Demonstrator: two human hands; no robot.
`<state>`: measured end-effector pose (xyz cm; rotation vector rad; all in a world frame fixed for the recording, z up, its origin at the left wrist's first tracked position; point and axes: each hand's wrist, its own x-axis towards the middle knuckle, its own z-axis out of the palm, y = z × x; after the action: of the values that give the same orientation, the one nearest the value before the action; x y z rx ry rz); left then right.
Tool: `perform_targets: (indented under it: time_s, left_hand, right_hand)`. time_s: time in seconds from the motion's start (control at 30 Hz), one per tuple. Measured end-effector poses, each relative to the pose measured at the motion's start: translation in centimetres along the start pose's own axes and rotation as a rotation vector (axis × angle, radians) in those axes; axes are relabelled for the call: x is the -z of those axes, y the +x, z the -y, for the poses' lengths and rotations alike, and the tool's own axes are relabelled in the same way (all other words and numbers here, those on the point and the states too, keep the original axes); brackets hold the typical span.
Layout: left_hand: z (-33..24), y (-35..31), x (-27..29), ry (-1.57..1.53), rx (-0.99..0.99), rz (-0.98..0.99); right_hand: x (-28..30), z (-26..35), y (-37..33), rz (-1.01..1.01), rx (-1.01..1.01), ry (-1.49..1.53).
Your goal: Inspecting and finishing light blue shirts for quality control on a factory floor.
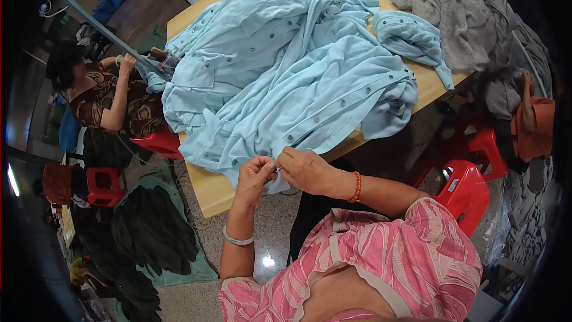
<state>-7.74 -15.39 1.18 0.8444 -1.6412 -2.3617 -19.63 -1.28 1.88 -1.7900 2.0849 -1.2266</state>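
- So the shirt (322, 110) sat at the near edge of the desk (210, 186), its front corner drooping past that edge, right where the hands were.
- Left hand (256, 174): thumb and forefinger pinched together, just over the near edge of the desk. Looked like it had a tiny bit of the shirt.
- Right hand (304, 170): fingers curled in, tips meeting the left's, seemingly on the same bit. Cloth, thread or button? Too small to tell, honestly.
- Biggest worry for me: the droop. Enough weight past the near edge of the desk could've dragged the shirt out of that small pinch and down to the floor (271, 232).
- The heap (256, 0) of matching blue cloth, farther back on the desk, lay right against it. One hard tug and the lot could've shifted, since the folds and buttons (342, 103) might catch.
- A co-worker (119, 95) sat at the left side of the desk, close to that heap, so a pull from there might've jerked things too.
- The blue piece (414, 39) hung past the right edge of the desk, near the grey pile (456, 15). A nudge could've tipped it off.
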Motion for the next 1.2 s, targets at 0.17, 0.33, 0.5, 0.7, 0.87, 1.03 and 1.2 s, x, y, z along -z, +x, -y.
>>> perform_targets:
  time_s: [0.17,0.33,0.5,0.7,0.87,1.03,1.2]
  left_hand:
    - [0.0,-0.4,0.2,-0.107,0.101,0.020]
    - [0.2,-0.3,0.1,-0.051,0.050,0.024]
    - [-0.2,-0.5,0.6,0.011,-0.004,0.066]
    - [-0.6,-1.7,-0.9,0.142,-0.168,0.063]
    - [0.0,-1.6,-1.2,0.595,-0.391,-0.111]
    - [0.2,-1.2,-1.0,0.702,-0.422,-0.148]
    - [-0.2,-1.3,-1.0,0.757,-0.331,-0.131]
  right_hand:
    - [-0.2,0.3,-0.1,-0.031,-0.057,0.017]
    - [-0.5,0.0,-0.3,-0.040,-0.023,-0.008]
    - [-0.5,-0.3,-0.1,0.018,0.027,-0.043]
    - [-0.3,-1.2,0.1,0.064,-0.013,-0.021]
    - [0.3,-1.3,0.5,0.089,-0.035,0.062]
    - [1.1,-1.4,0.8,0.162,-0.037,0.173]
    - [1.4,-1.4,1.3,0.231,-0.021,0.226]
